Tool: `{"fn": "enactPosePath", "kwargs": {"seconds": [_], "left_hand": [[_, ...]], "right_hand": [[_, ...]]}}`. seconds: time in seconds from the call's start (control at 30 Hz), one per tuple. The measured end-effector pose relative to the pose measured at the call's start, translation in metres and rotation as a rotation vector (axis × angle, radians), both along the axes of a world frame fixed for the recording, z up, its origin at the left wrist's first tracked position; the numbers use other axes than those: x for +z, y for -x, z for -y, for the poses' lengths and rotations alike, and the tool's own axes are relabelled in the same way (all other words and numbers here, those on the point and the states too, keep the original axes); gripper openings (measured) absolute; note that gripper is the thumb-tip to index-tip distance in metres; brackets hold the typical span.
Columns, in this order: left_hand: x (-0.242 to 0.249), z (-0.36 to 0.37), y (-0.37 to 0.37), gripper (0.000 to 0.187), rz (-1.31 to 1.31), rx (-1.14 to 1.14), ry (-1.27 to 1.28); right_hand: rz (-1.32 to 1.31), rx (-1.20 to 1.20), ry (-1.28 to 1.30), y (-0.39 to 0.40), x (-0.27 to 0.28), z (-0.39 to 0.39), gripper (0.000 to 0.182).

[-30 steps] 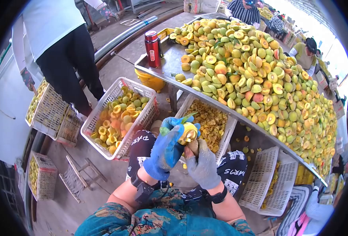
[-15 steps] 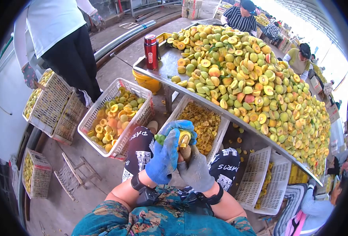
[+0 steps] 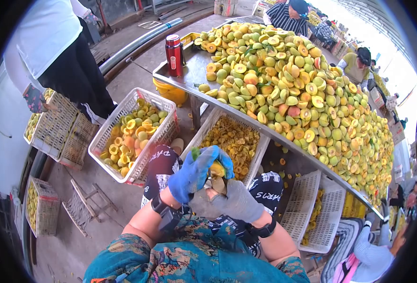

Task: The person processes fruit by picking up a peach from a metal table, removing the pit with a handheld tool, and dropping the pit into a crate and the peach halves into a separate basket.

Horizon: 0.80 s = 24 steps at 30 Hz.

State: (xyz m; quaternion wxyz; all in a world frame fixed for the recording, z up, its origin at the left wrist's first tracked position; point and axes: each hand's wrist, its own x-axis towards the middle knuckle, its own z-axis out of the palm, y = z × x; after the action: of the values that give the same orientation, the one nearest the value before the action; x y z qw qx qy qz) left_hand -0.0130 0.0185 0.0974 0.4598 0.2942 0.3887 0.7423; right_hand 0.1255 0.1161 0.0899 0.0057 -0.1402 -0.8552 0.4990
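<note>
In a blue glove, my left hand (image 3: 194,174) is closed around a yellow-green fruit (image 3: 216,169), with a bit of green showing at its upper edge. My right hand (image 3: 239,202), in a grey glove, is closed just below the fruit on a small tool (image 3: 218,185), whose shape is mostly hidden by the fingers. The two hands meet above my lap. Beyond them, a white crate (image 3: 260,162) holds small yellow-brown fruit pieces.
A metal table (image 3: 284,140) bears a big heap of halved fruit (image 3: 288,89) and a red flask (image 3: 174,55). Left are a fruit crate (image 3: 95,153), a stool (image 3: 83,203) and a standing person (image 3: 53,42). Tilted crates (image 3: 298,207) and a seated person (image 3: 373,247) are right.
The view has shifted slightly. My right hand has turned and tilted lower against the fruit, and my left fingers now cover more of it. The standing person's lower hand has moved at the stacked crates.
</note>
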Motion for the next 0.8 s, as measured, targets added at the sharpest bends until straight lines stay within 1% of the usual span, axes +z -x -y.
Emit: {"fn": "enactPosePath", "kwargs": {"seconds": [0.03, 0.1, 0.13, 0.17, 0.23, 0.27, 0.33, 0.37, 0.43, 0.47, 0.5, 0.57, 0.6, 0.63, 0.7, 0.73, 0.77, 0.8], "left_hand": [[-0.002, -0.001, 0.005, 0.043, 0.010, 0.004, 0.005], [-0.003, -0.005, 0.018, 0.039, -0.310, -0.141, 0.006], [-0.002, -0.008, 0.022, 0.035, -0.396, -0.179, -0.033], [-0.003, -0.009, 0.022, 0.035, -0.391, -0.173, -0.029], [-0.004, -0.017, 0.018, 0.034, -0.323, -0.208, -0.199], [-0.004, -0.021, 0.014, 0.034, -0.323, -0.204, -0.201], [-0.006, -0.029, 0.003, 0.037, 0.074, -0.159, -0.093], [-0.009, -0.033, 0.003, 0.037, 0.072, -0.159, -0.103], [-0.020, -0.039, 0.003, 0.039, 0.213, -0.029, 0.094], [-0.021, -0.041, 0.002, 0.036, 0.183, 0.039, 0.122], [-0.025, -0.043, 0.004, 0.036, 0.185, 0.040, 0.119], [-0.043, -0.046, 0.015, 0.038, 0.511, -0.065, 0.084], [-0.053, -0.044, 0.022, 0.037, 0.584, -0.074, 0.036], [-0.058, -0.043, 0.026, 0.037, 0.589, -0.065, 0.036], [-0.064, -0.042, 0.037, 0.038, 0.784, 0.103, 0.077], [-0.068, -0.037, 0.043, 0.042, 0.778, 0.090, 0.053], [-0.074, -0.034, 0.046, 0.042, 0.777, 0.097, 0.053], [-0.079, -0.031, 0.050, 0.043, 0.706, 0.141, 0.068]], "right_hand": [[0.010, 0.004, 0.005, -0.001, 0.007, -0.001, 0.036], [0.084, 0.040, 0.482, 0.000, 0.027, -0.003, 0.035], [0.105, 0.080, 0.564, -0.003, -0.005, -0.009, 0.029], [0.111, 0.085, 0.567, -0.003, -0.005, -0.007, 0.029], [0.058, 0.042, 0.980, -0.002, -0.004, -0.006, 0.029], [0.060, 0.045, 0.978, -0.001, -0.006, -0.007, 0.029], [-0.070, -0.030, 1.030, -0.001, -0.014, -0.011, 0.032], [-0.071, -0.029, 1.020, 0.002, -0.019, -0.016, 0.032], [-0.136, -0.050, 0.766, 0.007, -0.030, -0.022, 0.036], [-0.091, -0.076, 0.713, 0.008, -0.032, -0.024, 0.039], [-0.089, -0.076, 0.711, 0.009, -0.036, -0.025, 0.039], [-0.134, -0.086, 0.458, 0.013, -0.047, -0.024, 0.042], [-0.249, -0.079, 0.477, 0.015, -0.051, -0.018, 0.042], [-0.242, -0.073, 0.480, 0.014, -0.055, -0.017, 0.042], [-0.376, -0.041, 0.653, 0.016, -0.062, -0.017, 0.039], [-0.357, -0.132, 0.840, 0.017, -0.065, -0.016, 0.047], [-0.305, -0.057, 0.888, 0.017, -0.063, -0.030, 0.056], [-0.208, -0.162, 1.024, 0.018, -0.064, -0.040, 0.059]]}}
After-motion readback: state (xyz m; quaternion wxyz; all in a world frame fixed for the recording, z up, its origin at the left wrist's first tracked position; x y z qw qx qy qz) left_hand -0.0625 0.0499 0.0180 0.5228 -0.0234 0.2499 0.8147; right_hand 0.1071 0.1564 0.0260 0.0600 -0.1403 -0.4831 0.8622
